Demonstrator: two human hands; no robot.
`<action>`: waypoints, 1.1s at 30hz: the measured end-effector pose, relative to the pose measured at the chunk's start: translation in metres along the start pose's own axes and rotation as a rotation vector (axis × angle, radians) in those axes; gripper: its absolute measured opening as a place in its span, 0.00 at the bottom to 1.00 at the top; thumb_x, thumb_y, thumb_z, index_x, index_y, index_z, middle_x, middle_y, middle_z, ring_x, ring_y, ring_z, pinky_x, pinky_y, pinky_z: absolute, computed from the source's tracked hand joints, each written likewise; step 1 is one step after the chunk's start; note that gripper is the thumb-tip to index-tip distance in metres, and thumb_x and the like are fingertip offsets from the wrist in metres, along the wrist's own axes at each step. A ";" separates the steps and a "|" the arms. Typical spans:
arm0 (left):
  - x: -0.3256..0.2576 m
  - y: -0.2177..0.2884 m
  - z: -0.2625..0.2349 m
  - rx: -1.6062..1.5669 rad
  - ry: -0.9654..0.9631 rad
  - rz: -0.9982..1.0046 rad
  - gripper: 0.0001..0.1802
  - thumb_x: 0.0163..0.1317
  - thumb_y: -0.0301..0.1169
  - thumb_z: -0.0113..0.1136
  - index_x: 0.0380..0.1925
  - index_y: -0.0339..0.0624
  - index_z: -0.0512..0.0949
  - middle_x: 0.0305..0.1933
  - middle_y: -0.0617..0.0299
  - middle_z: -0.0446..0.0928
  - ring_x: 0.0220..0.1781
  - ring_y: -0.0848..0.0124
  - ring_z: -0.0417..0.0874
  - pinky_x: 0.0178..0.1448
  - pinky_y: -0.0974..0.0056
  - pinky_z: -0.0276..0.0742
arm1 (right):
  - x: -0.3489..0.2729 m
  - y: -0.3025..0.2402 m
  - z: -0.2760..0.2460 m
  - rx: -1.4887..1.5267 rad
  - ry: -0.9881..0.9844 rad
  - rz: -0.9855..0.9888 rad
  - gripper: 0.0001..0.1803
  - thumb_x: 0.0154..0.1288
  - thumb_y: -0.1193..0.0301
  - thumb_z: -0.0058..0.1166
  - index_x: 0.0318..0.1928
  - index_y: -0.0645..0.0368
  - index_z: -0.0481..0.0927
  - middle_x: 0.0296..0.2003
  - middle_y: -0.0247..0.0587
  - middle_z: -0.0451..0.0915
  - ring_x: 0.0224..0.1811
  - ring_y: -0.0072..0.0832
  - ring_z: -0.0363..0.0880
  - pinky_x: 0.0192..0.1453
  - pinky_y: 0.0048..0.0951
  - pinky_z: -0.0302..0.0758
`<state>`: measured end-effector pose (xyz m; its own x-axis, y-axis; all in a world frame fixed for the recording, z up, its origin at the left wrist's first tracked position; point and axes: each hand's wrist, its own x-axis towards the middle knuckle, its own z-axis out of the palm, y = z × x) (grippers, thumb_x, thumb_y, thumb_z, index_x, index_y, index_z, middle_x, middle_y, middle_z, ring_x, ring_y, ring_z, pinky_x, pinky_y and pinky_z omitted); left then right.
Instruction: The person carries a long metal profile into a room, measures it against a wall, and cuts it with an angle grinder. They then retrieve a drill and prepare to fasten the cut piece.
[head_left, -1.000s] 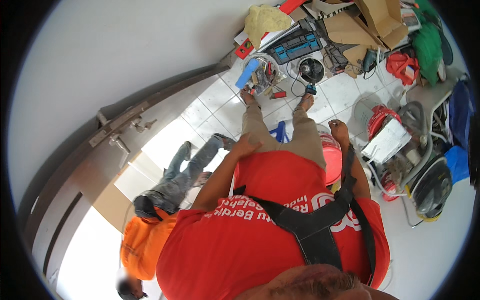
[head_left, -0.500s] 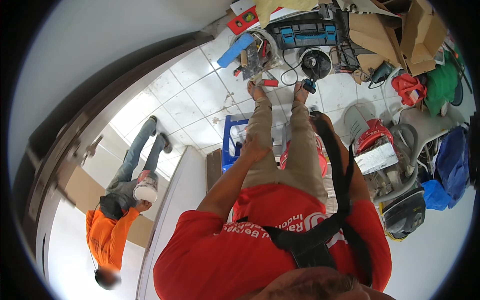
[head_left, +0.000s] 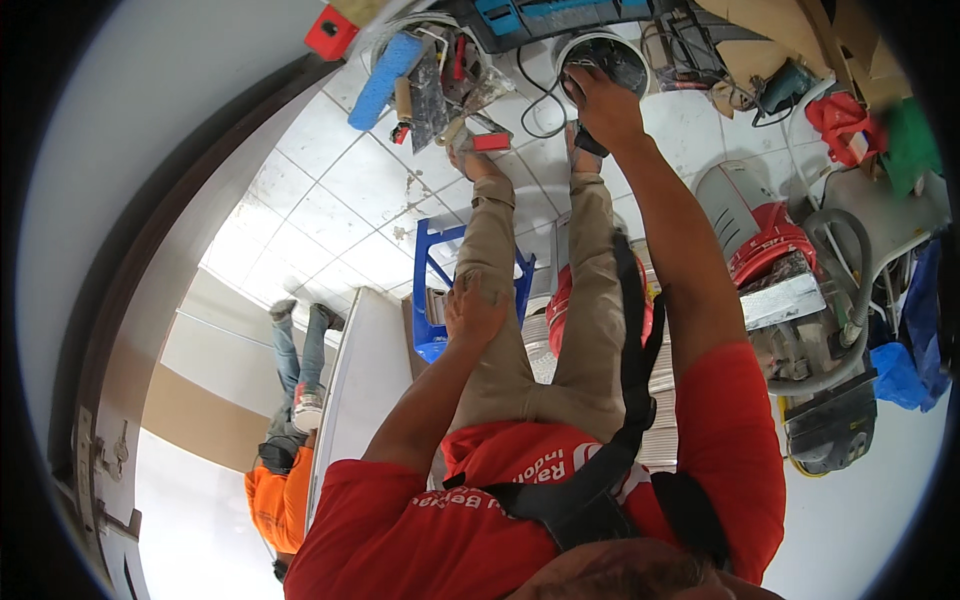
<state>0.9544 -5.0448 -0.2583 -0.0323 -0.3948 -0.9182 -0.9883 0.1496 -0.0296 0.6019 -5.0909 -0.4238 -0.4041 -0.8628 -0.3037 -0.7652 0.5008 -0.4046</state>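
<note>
The white tiled floor (head_left: pixel 330 215) filled the upper left of the view, with a pale wall and a dark door frame (head_left: pixel 150 270) curving beside it; a second person in an orange top (head_left: pixel 275 500) stood at the lower left, well apart from the work; a grey and black vacuum (head_left: pixel 835 410) sat at the right edge, and a red-banded bucket (head_left: pixel 755 240) lay on its side near it, mouth toward the lower right; a blue step stool (head_left: pixel 435 290) stood under the left knee, and a blue paint roller (head_left: pixel 385 68) lay near the top, its long axis running from lower left to upper right among loose tools; the round white fan-like unit (head_left: pixel 610 55) sat flat on the floor at the top centre, just past the right foot, its circular face upward, so no long axis could be told; the right hand (head_left: pixel 600 100) reached out along a straight arm and lay against the near rim of that unit, fingers spread loosely, not clearly gripping; the left hand (head_left: pixel 470 310) rested flat and open on the left thigh, holding nothing
</note>
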 end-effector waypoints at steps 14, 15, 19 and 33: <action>0.000 0.010 0.010 0.072 0.006 -0.005 0.39 0.54 0.54 0.61 0.64 0.48 0.70 0.67 0.50 0.67 0.70 0.50 0.63 0.73 0.50 0.57 | -0.045 0.003 -0.020 0.096 0.156 0.094 0.15 0.59 0.63 0.62 0.47 0.51 0.83 0.44 0.41 0.79 0.44 0.40 0.80 0.43 0.38 0.80; 0.001 0.009 0.009 0.078 0.001 -0.014 0.39 0.53 0.54 0.61 0.64 0.48 0.70 0.67 0.50 0.66 0.70 0.50 0.63 0.73 0.50 0.57 | -0.037 0.002 -0.015 0.098 0.136 0.098 0.15 0.59 0.63 0.63 0.46 0.51 0.83 0.45 0.42 0.78 0.44 0.41 0.80 0.43 0.39 0.80; 0.004 0.002 0.012 0.064 -0.014 -0.015 0.39 0.53 0.54 0.61 0.63 0.47 0.70 0.69 0.48 0.64 0.70 0.50 0.63 0.73 0.50 0.57 | -0.021 -0.002 -0.007 0.076 0.317 0.165 0.15 0.58 0.63 0.64 0.45 0.53 0.84 0.43 0.43 0.78 0.42 0.42 0.80 0.44 0.40 0.79; 0.010 -0.022 0.002 0.011 -0.016 0.033 0.37 0.54 0.53 0.61 0.62 0.47 0.72 0.70 0.49 0.63 0.69 0.49 0.65 0.72 0.50 0.60 | 0.006 -0.004 -0.008 -0.010 -0.077 0.376 0.16 0.68 0.61 0.46 0.37 0.59 0.82 0.30 0.54 0.83 0.33 0.50 0.84 0.39 0.44 0.80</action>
<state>0.9760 -5.0503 -0.2676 -0.0627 -0.3751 -0.9249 -0.9851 0.1719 -0.0029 0.5986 -5.0985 -0.4171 -0.6194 -0.6109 -0.4931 -0.5754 0.7806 -0.2442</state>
